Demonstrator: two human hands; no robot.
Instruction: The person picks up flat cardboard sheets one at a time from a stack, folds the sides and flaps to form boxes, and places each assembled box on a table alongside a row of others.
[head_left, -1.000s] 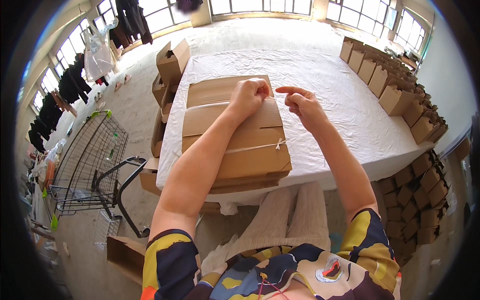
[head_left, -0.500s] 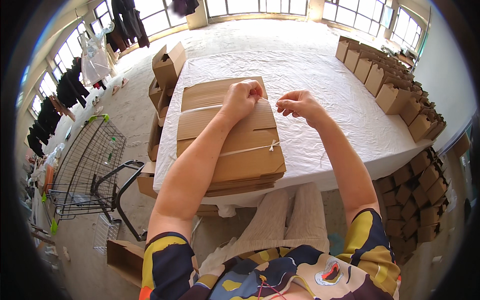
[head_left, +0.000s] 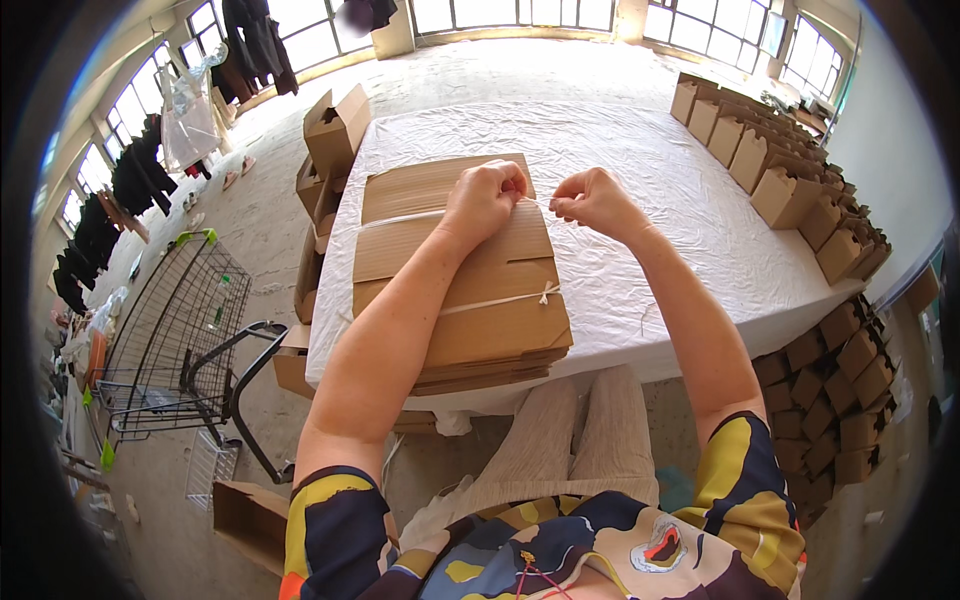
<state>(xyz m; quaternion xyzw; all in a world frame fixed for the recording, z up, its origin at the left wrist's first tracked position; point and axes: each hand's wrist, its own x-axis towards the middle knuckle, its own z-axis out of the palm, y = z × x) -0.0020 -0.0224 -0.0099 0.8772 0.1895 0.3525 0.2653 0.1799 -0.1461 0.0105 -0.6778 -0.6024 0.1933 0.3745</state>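
Note:
A stack of flat brown cardboard sheets [head_left: 470, 265] lies on the white-covered table in front of me. Two white strings cross it; the nearer string [head_left: 490, 302] ends in a knot at the stack's right side. Over the far right part of the stack, my left hand [head_left: 485, 198] is closed in a pinch on the farther string [head_left: 400, 218]. Just beyond the stack's right edge, my right hand [head_left: 592, 203] pinches the same string, and a short length of it runs between the two hands.
Folded cardboard boxes [head_left: 785, 195] stand in rows along the table's right side, with more piled on the floor [head_left: 835, 390] below. Open boxes [head_left: 335, 135] line the left edge of the white cloth [head_left: 640, 290]. A wire cart [head_left: 180, 330] stands on the floor at left.
My right hand's fingers have closed from a looser pose into a pinch on the string, slightly nearer the stack. The left hand has stayed almost in place.

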